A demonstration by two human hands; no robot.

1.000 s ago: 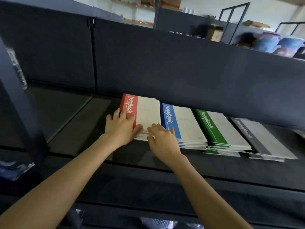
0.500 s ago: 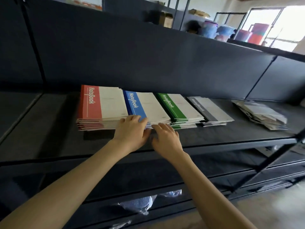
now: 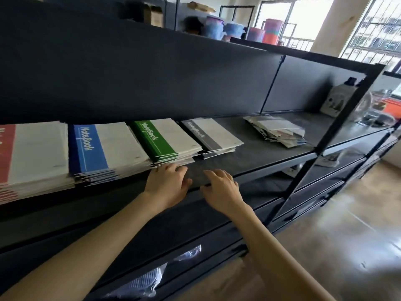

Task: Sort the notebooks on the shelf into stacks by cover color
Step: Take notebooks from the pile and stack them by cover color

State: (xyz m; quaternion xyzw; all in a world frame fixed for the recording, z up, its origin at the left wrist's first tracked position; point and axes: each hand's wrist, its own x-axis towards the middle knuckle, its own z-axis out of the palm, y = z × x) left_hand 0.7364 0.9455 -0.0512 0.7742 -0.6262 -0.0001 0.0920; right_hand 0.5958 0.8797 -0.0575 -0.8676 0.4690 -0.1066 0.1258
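Shelf [image 3: 260, 157] carrying four notebook stacks side by side, one per colour: red stack [image 3: 32, 153], blue stack [image 3: 104, 148], green stack [image 3: 165, 140], grey stack [image 3: 212, 135]. Farther right, one loose pile [image 3: 277, 131], well apart. Two hands at the front edge: left hand [image 3: 167, 185], fingers relaxed, tips touching green stack's near edge; right hand [image 3: 223, 187], fingers loosely spread on bare shelf, gripping nothing.

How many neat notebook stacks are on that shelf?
4: red stack at far left, cut off; blue stack beside it; green stack next; grey stack rightmost. More may hide off-frame.
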